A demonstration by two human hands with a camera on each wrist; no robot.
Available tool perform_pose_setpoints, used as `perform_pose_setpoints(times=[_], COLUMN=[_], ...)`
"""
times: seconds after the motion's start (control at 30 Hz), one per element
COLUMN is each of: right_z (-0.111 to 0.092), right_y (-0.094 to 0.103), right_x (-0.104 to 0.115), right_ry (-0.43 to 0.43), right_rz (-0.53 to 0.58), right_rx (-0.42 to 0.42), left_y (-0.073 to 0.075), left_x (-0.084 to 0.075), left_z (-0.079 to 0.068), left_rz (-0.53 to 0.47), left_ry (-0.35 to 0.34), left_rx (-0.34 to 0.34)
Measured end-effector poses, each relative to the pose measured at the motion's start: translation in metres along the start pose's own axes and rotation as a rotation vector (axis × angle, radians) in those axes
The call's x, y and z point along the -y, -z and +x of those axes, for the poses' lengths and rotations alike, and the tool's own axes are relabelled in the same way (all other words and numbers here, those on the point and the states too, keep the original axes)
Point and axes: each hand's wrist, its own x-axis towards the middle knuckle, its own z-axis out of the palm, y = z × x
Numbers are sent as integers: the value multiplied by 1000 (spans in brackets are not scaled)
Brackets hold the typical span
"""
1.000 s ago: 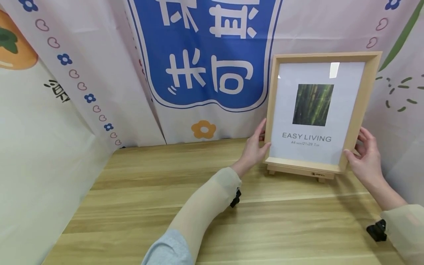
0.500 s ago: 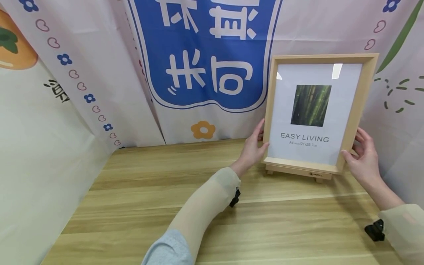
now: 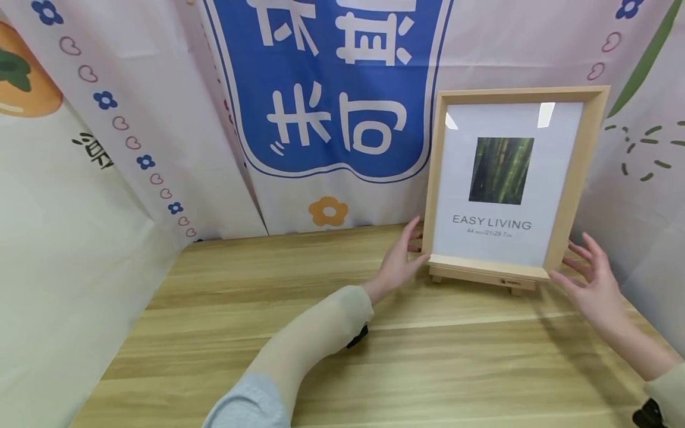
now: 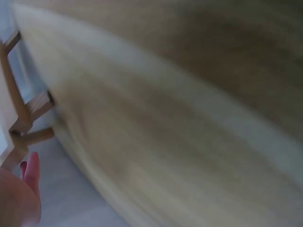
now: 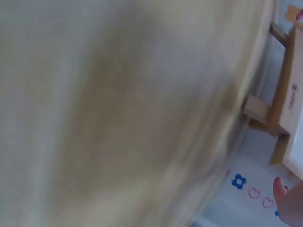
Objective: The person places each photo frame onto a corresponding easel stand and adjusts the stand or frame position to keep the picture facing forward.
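A light wooden picture frame [image 3: 571, 178], with a bamboo photo and the words EASY LIVING behind its glass, leans upright on a small wooden easel [image 3: 481, 276]. At its lower left corner is my left hand [image 3: 397, 261], fingers spread, the thumb tip at or almost touching the wood. On the other side my right hand [image 3: 596, 288] is spread beside the lower right corner; I cannot tell whether it touches. The left wrist view catches the easel's legs [image 4: 35, 137] near my fingers. In the right wrist view the easel's front bar [image 5: 289, 94] shows, with my thumb below.
A wood-grain table [image 3: 225, 333] lies under the easel and my arms. Behind it hangs a printed cloth [image 3: 342, 202] with a blue panel and flowers, close to the picture frame's back. Another cloth side [image 3: 80, 238] borders the table on the left.
Both hands have let go of the picture frame's sides and moved down and outward. The picture frame shifted slightly left earlier and now stands still on the easel.
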Motion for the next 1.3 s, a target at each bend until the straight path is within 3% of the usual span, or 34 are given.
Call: perform_pose_setpoints(times=[0.2, 0.37, 0.67, 1.0, 1.3], right_z=[-18, -19, -11, -10, -10], right_y=[-13, -25, -29, -38, -42], right_x=[-2, -7, -48, -37, -25], right_ry=[-135, -132, -138, -160, -146], right_rz=[-24, -1, -1, -6, 15], right_rx=[61, 53, -18, -42, -17], left_y=[-14, -28, -32, -29, -25], left_x=[5, 5, 1, 2, 0], left_z=[-8, -11, -12, -13, -20], left_rz=[-110, -159, -107, -174, -109], left_ry=[72, 126, 109, 132, 124], left_rx=[36, 40, 12, 26, 26])
